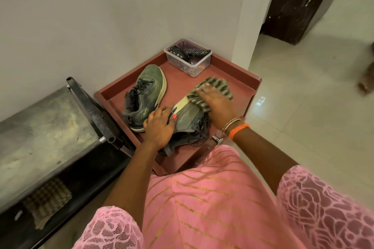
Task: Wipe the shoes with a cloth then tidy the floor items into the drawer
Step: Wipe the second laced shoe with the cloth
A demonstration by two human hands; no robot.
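On the red tabletop (pixel 226 73), my right grip (pixel 216 103) presses the striped cloth (pixel 214 89) flat-fingered onto the tilted shoe (pixel 188 115), left grip (pixel 159 123) clasping its sole.

I see pink lace sleeves (pixel 323 204) with a rose pattern over a pink garment (pixel 202 198) striped in thin gold lines. My right wrist carries an orange braided band (pixel 238 130) beside thin multicoloured bangles (pixel 231 124). The left thumbnail (pixel 174 116) is painted red.

Support: red-brown cabinet top (pixel 232 79), raised rim.
Far corner: clear plastic box (pixel 195 66).
Left: upright shoe (pixel 148 91).
Front: second shoe (pixel 186 119), tipped sideways.
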